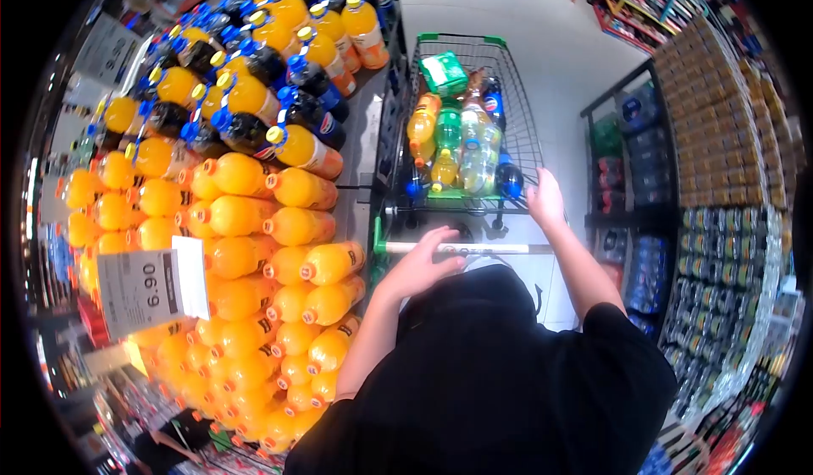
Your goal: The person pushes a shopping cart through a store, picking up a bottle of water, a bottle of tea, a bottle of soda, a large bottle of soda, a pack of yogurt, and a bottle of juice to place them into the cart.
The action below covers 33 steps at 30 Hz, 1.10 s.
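Observation:
A wire shopping cart (529, 128) with green corners stands in front of me, holding several bottles of orange, green, clear and dark drinks and a green pack (444, 72). Its handle bar (500, 248) runs across just before my body. Just above the left part of this bar is my left hand (425, 263), fingers apart and nothing in them. My right hand (544, 196) is raised at the cart's near right corner, beyond the bar; its fingers look spread, with no object in them.
Stacked orange bottles (241, 217) with a price sign (140, 293) fill the left side, dark bottles (318, 124) among them. To the right stand a black rack (631, 219) of drinks and stacked cans (720, 280). A person's arm (174, 445) shows at the lower left.

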Tool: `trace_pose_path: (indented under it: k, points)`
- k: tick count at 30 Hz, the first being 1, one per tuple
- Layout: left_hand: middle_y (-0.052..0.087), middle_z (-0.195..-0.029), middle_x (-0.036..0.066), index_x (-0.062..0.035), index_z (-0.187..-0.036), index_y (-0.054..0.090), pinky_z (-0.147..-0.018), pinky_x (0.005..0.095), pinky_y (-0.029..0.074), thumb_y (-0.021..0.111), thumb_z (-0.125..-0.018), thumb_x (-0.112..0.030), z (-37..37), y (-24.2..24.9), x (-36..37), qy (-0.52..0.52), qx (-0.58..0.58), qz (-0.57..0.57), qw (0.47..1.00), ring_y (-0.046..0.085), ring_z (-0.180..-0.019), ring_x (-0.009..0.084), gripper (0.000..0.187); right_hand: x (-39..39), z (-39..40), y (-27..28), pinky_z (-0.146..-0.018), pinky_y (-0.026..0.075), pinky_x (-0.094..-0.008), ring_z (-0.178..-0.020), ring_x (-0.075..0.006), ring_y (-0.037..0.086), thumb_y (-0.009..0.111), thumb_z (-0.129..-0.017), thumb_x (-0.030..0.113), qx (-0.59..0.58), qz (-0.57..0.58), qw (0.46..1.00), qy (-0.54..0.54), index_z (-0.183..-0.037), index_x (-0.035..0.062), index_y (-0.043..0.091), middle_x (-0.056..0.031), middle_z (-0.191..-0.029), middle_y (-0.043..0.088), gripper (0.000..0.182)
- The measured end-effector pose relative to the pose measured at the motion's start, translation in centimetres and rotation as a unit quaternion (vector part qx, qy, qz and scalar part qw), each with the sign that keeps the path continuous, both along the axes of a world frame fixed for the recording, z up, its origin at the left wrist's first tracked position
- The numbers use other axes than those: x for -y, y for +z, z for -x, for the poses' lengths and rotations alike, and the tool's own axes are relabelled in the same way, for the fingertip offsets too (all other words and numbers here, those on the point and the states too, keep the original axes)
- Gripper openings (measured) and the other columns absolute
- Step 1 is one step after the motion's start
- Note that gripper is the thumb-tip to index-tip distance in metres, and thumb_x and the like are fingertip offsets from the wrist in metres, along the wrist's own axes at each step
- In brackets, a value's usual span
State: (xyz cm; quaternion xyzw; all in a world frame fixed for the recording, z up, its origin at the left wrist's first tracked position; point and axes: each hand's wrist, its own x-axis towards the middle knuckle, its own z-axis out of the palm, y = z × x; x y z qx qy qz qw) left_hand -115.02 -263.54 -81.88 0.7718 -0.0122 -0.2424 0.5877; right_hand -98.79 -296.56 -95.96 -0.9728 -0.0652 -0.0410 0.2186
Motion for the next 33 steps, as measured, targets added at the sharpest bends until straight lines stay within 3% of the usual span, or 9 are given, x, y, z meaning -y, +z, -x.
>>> trace_pose_path:
  k: [4,8,11,12,14,15,19,27,33]
  points:
    - [0.041,-0.158,0.028,-0.004,-0.139,0.058,-0.123,0.0492,0.032,0.076,-0.091,-0.032,-1.1,-5.6,0.6,0.105,0.156,-0.172,0.967,0.037,-0.15,0.0442,0.058,5.4,9.2,0.0,-0.105,0.049,-0.0454,-0.127,-0.0362,0.059,0.063,-0.091,0.017,0.019,0.083,0.995,-0.054,-0.125,0.0064,0.065,-0.0163,-0.141,0.061,0.036]
    - [0.045,-0.154,0.029,-0.0016,-0.133,0.059,-0.121,0.0519,0.032,0.073,-0.09,-0.023,-2.7,-7.6,-0.3,0.191,0.243,-0.35,0.884,0.038,-0.146,0.0468,0.05,5.5,11.4,-2.0,-0.098,0.052,-0.047,-0.124,-0.0337,0.061,0.062,-0.091,0.02,-0.014,0.012,0.978,-0.208,-0.108,0.0114,0.071,-0.0116,-0.141,0.062,0.021]
    - [0.042,-0.154,0.031,0.0019,-0.14,0.053,-0.123,0.0517,0.028,0.072,-0.09,-0.025,-3.6,-10.3,-2.4,0.212,0.205,-0.434,0.851,0.036,-0.146,0.047,0.059,4.9,10.0,-1.4,-0.093,0.053,-0.0489,-0.12,-0.033,0.063,0.062,-0.09,0.02,-0.027,-0.018,0.964,-0.265,-0.096,0.0117,0.071,-0.0114,-0.136,0.063,0.013]
    - [0.042,-0.155,0.031,0.0011,-0.146,0.049,-0.121,0.0492,0.033,0.071,-0.091,-0.027,-3.8,-10.9,-3.0,0.191,0.154,-0.465,0.851,0.04,-0.145,0.0467,0.066,5.0,10.0,-0.5,-0.092,0.053,-0.0487,-0.119,-0.0332,0.063,0.062,-0.09,0.02,-0.037,-0.022,0.967,-0.25,-0.096,0.0117,0.071,-0.0114,-0.134,0.064,0.014]
    - [0.044,-0.154,0.03,0.0006,-0.15,0.044,-0.117,0.0464,0.04,0.071,-0.091,-0.028,-4.4,-11.2,-3.5,0.171,0.05,-0.448,0.876,0.045,-0.141,0.0446,0.071,5.6,9.8,-0.5,-0.092,0.053,-0.0485,-0.118,-0.0334,0.063,0.062,-0.09,0.02,-0.046,-0.03,0.971,-0.231,-0.096,0.0116,0.071,-0.0114,-0.131,0.065,0.014]
    - [0.053,-0.146,0.026,-0.0004,-0.153,0.041,-0.109,0.0469,0.047,0.07,-0.092,-0.029,-4.7,-10.8,-3.4,0.147,0.035,-0.466,0.872,0.054,-0.133,0.0419,0.074,6.0,9.7,-1.0,-0.092,0.054,-0.0485,-0.118,-0.0338,0.063,0.061,-0.09,0.02,-0.028,-0.031,0.975,-0.218,-0.096,0.0116,0.071,-0.0114,-0.129,0.065,0.014]
    - [0.066,-0.129,0.02,-0.0079,-0.155,0.04,-0.103,0.049,0.051,0.073,-0.088,-0.027,-6.5,-10.1,-1.7,0.184,-0.03,-0.52,0.834,0.064,-0.12,0.0385,0.077,6.7,8.8,-1.4,-0.089,0.054,-0.0503,-0.115,-0.0353,0.064,0.059,-0.091,0.019,-0.009,-0.053,0.978,-0.203,-0.092,0.0115,0.069,-0.0123,-0.126,0.065,0.012]
    - [0.062,-0.126,0.019,-0.0082,-0.15,0.045,-0.095,0.046,0.055,0.072,-0.092,-0.024,-11.5,-11.8,0.4,0.106,-0.04,-0.562,0.82,0.066,-0.114,0.036,0.066,9.7,2.0,0.7,-0.083,0.053,-0.0546,-0.09,-0.0444,0.069,0.057,-0.091,0.015,-0.158,-0.046,0.963,-0.212,-0.093,0.0132,0.068,-0.0131,-0.117,0.065,0.011]
    - [0.061,-0.128,0.019,-0.0103,-0.15,0.045,-0.095,0.0466,0.056,0.073,-0.09,-0.024,-16.4,-12.3,1.4,0.112,-0.067,-0.559,0.819,0.068,-0.112,0.0367,0.067,11.0,-3.5,1.2,-0.084,0.053,-0.0539,-0.095,-0.0433,0.069,0.054,-0.094,0.016,-0.191,-0.06,0.957,-0.212,-0.093,0.0134,0.07,-0.0136,-0.113,0.064,0.016]
